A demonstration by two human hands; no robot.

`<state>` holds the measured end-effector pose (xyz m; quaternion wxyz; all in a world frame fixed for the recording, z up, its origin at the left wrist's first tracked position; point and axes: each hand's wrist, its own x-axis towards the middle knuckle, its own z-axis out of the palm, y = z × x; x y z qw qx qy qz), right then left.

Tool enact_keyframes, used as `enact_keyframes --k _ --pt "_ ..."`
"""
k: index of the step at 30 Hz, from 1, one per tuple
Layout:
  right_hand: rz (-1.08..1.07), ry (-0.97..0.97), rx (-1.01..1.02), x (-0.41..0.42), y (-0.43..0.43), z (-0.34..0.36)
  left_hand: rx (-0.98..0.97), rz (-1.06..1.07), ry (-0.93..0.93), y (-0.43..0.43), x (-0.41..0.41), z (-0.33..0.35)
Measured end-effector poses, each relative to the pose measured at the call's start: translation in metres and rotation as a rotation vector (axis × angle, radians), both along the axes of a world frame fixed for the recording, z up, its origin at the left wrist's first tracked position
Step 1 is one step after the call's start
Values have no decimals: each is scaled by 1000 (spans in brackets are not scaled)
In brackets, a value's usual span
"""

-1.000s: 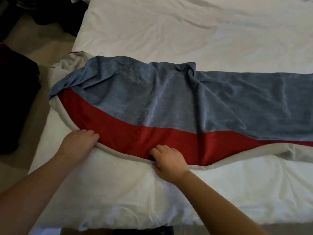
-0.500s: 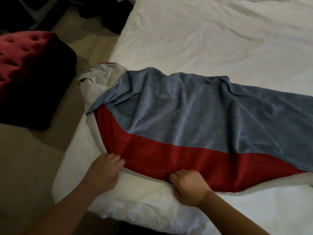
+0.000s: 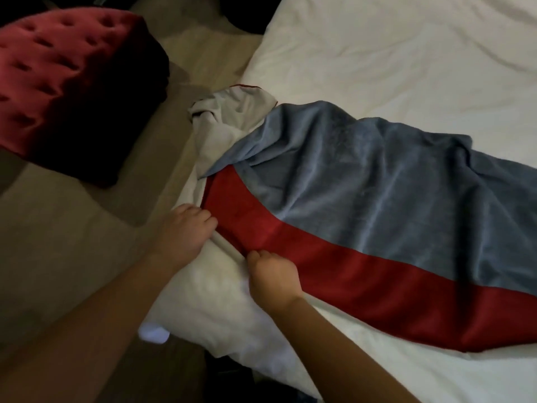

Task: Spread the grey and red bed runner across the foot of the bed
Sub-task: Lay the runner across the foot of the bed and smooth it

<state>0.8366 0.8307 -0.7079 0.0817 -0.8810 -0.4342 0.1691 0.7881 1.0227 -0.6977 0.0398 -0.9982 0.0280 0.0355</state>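
Your left hand [image 3: 186, 231], right hand [image 3: 273, 274] pinch near hem of grey-and-red velvet bed runner [image 3: 363, 199]; bunched end lies far-left, nearer left hand.

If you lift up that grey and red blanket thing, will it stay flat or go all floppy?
Probably floppy: the bed runner sags in soft folds and bunches at its left end. It likely slides easily over the smooth white bed. Seems light: the left hand and right hand grip only its edge.
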Motion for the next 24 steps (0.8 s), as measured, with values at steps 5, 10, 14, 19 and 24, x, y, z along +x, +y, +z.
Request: enact_keyframes --k 5,10,14,19,24 --pt "164 -11 -56 -19 -1 -1 -130 43 -35 1 -49 -20" --pt "243 -60 79 4 20 14 -289 74 -20 13 -61 -13" --pt "215 -160 217 34 74 35 -362 132 -28 23 -53 0" --pt "376 -317 184 59 144 47 -297 203 -51 40 -30 7" --pt "562 -356 -39 72 187 25 -200 51 -24 68 -16 -5"
